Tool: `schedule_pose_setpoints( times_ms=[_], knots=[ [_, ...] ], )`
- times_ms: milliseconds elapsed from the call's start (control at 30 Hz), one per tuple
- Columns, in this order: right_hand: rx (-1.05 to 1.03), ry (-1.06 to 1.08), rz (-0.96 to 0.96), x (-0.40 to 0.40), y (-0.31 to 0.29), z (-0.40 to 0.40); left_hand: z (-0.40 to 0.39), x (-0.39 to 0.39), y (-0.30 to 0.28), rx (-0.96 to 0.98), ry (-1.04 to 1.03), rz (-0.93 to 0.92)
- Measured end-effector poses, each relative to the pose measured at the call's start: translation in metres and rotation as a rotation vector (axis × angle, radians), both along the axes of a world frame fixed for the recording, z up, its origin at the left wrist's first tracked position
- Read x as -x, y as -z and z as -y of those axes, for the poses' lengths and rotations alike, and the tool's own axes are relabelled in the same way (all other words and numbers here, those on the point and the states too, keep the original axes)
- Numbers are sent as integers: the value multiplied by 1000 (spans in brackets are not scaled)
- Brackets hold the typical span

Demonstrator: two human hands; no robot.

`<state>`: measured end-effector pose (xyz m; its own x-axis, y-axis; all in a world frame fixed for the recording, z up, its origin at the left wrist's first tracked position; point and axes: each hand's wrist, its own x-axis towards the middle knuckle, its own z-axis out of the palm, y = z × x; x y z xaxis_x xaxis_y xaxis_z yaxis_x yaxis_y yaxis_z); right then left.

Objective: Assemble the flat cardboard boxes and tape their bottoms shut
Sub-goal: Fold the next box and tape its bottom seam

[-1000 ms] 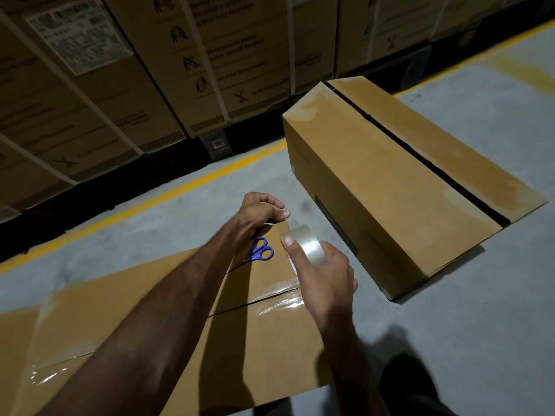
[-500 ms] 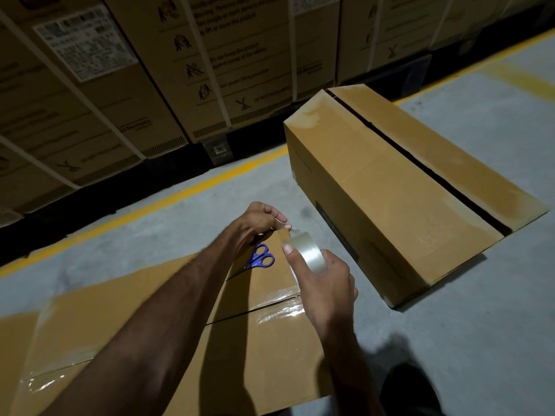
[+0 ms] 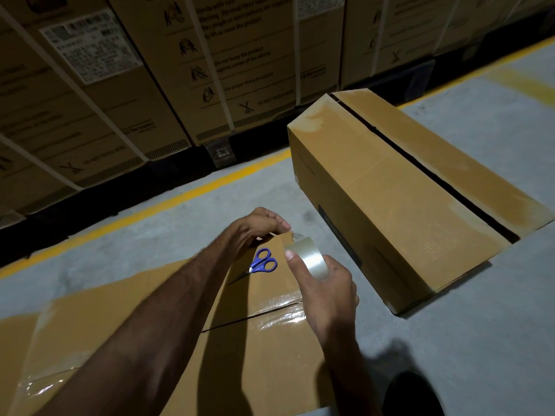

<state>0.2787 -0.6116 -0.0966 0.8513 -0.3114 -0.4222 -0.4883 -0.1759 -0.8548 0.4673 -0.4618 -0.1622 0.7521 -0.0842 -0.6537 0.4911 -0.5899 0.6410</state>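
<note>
The step in hand looks like starting a strip of tape at the far corner of the near brown cardboard box (image 3: 168, 349), whose bottom flaps meet in a seam already glossy with tape. To do it well, the free end wants anchoring firmly on the corner before the roll is drawn away, and the roll should be kept low and in line with the edge, so the strip lies flat without wrinkles or trapped air; a slack or skewed pull would likely leave it creased. The left hand (image 3: 258, 226) is curled, its fingertips pinched at the box's far corner, seemingly on the tape's loose end, though the end itself is too faint to make out surely. The right hand (image 3: 324, 283) is closed around the clear roll of packing tape (image 3: 309, 261), held just beside that corner. The blue-handled scissors (image 3: 259, 264) lie on the box top between the two forearms, close to both hands. A second brown cardboard box (image 3: 390, 199), its top seam gaping untaped, stands on the grey concrete floor (image 3: 450, 340) to the right, apart from the hands.
</note>
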Motion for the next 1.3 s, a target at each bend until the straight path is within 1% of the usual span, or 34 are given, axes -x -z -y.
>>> schedule_pose_setpoints(
  times_ms=[267,467,600,667,733,800,867,900,967,1033,1133,1300],
  knots=[
    [-9,18,-1,0,3,-2,-3,-3,1,118,-4,-57],
    [-12,15,1,0,6,-2,-1,-5,0,70,26,-100],
    [-18,15,9,0,8,0,-3,1,-2,-95,95,-24],
    [-25,14,21,0,7,0,-7,5,-3,-125,80,-8],
    [-32,18,29,0,8,0,-10,8,-4,-113,55,23],
    [-32,10,34,0,10,0,-12,10,-7,-89,-6,123],
    [-31,13,43,0,11,0,-13,15,-12,5,-46,196],
    [-24,15,49,0,12,0,-13,19,-14,56,-29,191],
    [-24,22,51,1,12,0,-13,29,-12,107,72,176],
    [-18,12,43,1,11,0,-15,36,-2,100,131,224],
    [13,-31,48,1,7,2,-16,41,3,92,144,279],
    [-11,-9,53,7,4,-1,-13,40,-8,61,211,254]
  ],
)
